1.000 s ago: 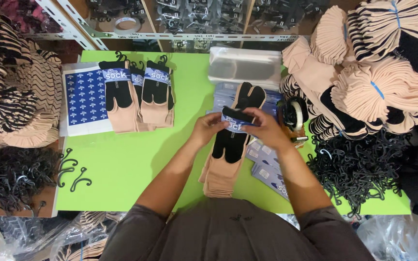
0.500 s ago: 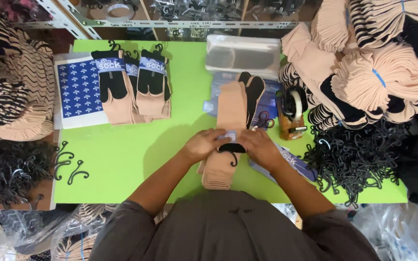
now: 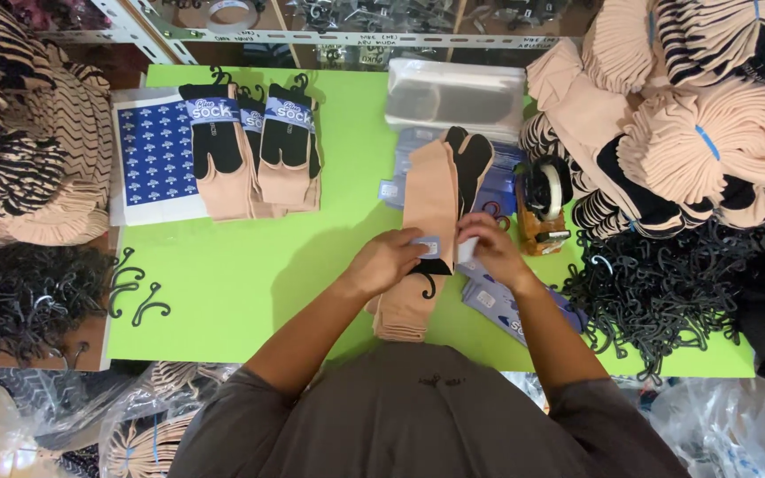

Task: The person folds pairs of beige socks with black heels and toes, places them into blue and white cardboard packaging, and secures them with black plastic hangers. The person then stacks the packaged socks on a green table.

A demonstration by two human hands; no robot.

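A beige and black sock pair [image 3: 436, 190] lies lengthways over a stack of beige socks [image 3: 400, 314] on the green table [image 3: 241, 265]. My left hand [image 3: 387, 261] and my right hand [image 3: 489, 248] meet at its near end. Both pinch a blue paper label band [image 3: 427, 245] wrapped around the pair. A small black hook [image 3: 427, 281] hangs just below the band. Finished pairs with blue labels [image 3: 254, 146] lie at the far left of the table.
A sheet of blue labels [image 3: 154, 159] lies beside the finished pairs. A clear plastic box [image 3: 455, 96], a tape dispenser [image 3: 542, 208], loose blue label cards [image 3: 502, 305], piles of black hooks [image 3: 657, 283] and bundled socks [image 3: 692, 115] surround the work spot.
The sock pair was turned over, beige side up, and laid on the stack. My hands dropped nearer to me and now work the label band around it.
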